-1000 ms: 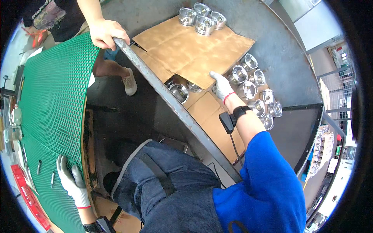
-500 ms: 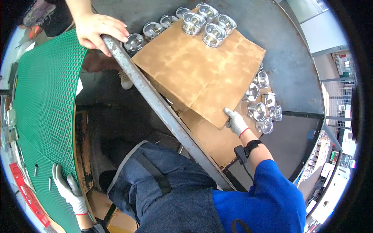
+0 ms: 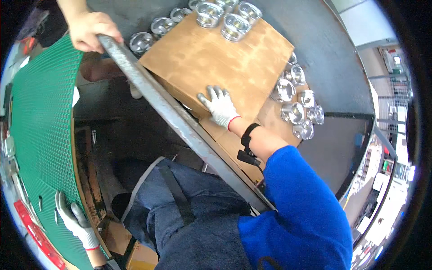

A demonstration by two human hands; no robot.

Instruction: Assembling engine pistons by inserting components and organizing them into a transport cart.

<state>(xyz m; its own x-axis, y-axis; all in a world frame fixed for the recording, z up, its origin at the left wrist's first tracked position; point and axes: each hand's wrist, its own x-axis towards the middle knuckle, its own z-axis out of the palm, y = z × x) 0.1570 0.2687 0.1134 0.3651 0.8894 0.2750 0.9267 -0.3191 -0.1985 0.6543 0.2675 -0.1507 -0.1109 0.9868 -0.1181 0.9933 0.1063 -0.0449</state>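
A large grey metal bin (image 3: pixel 335 72) fills the far and right side of the view. To its left runs a green mat (image 3: pixel 42 121) with a pattern of small holes. Inside the bin, a brown cardboard piece (image 3: pixel 211 58) lies slantwise, its left corner close to the bin's near-left edge, with a lower layer of cardboard (image 3: pixel 275 118) showing past its near and right edges. A scuffed grey metal bar (image 3: pixel 180 121) runs along the bin's near-left edge.

On the mat's near-left edge lies a long red strip (image 3: pixel 38 236). The right hand (image 3: pixel 218 105), in a white glove with grey fingers, rests back upward at the near edge of the cardboard piece, its fingers spread wide and holding nothing. The left hand (image 3: pixel 72 220), gloved alike, lies at the mat's near right edge with its thumb apart from loosely extended fingers. A co-worker's bare hand (image 3: pixel 92 31) curls over the far end of the bar.

Four shiny metal pistons (image 3: pixel 236 27) stand together at the cardboard piece's far edge; more pistons (image 3: pixel 292 112) cluster beside its right edge, and others (image 3: pixel 141 42) line its far-left edge. Smallest are two slim pins (image 3: pixel 40 203) on the mat, one just beside the left fingertips.
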